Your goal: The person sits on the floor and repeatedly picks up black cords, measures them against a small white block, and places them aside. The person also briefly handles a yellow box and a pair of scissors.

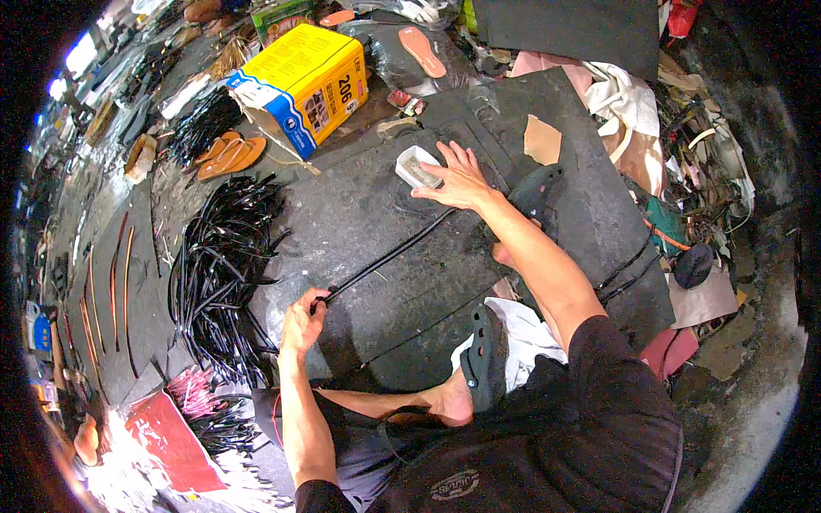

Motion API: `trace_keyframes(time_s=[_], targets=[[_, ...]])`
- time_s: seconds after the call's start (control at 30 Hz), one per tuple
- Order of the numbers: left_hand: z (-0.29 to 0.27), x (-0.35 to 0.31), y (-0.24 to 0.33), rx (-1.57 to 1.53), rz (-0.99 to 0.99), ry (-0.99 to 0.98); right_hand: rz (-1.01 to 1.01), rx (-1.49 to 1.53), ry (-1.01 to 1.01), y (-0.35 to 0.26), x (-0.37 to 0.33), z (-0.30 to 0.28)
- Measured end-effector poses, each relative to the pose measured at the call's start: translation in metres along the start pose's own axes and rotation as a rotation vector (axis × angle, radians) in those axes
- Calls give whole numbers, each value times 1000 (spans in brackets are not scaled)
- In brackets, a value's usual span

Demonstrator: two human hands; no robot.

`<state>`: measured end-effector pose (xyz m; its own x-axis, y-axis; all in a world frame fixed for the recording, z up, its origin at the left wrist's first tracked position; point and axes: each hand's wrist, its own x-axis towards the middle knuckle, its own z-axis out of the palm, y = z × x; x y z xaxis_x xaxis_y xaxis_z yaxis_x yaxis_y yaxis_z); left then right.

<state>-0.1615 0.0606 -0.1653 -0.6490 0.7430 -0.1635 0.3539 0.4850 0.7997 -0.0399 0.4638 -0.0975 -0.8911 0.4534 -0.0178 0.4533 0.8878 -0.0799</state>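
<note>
Left hand (301,318) pinched shut on the near end of a black strap (389,256), thumb and fingers together around it. Strap runs diagonally up and to the right across a dark rubber mat (359,214), far end going under the right hand. Right hand (460,179) flat, fingers spread apart, pressing down on the mat at the strap's far end; grips nothing. Its fingertips touch a small white tray (416,166) holding something grey.

Mat lies on the floor, not a worktop. Person sits on it, one bare foot (449,402) tucked under, a black sandal (486,357) just beside it, white cloth (526,338) under the right arm.

Left of the mat: big loose pile of black straps (218,274). Beyond it, a yellow and blue cardboard box (301,84), with a pair of tan soles (229,156) near its left corner. Pink insole (422,51) further back. Brown leather scrap (542,141) on a second mat, right of the right hand. Red sheet (171,440) lower left, next to pink straps (192,389).
</note>
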Motion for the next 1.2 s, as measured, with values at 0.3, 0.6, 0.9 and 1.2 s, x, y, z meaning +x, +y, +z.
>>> trace_keyframes(time_s=[0.3,0.6,0.9,1.2], targets=[[1,-1,-1,6,23,32,-103,-69,90,3,7,0],[-2,-5,-2,21,-8,25,-105,29,133,2,7,2],[-4,-6,-6,-30,14,53,-104,132,288,-1,-9,5],[-1,-8,-9,30,84,144,421,1109,-219,-19,-116,38]])
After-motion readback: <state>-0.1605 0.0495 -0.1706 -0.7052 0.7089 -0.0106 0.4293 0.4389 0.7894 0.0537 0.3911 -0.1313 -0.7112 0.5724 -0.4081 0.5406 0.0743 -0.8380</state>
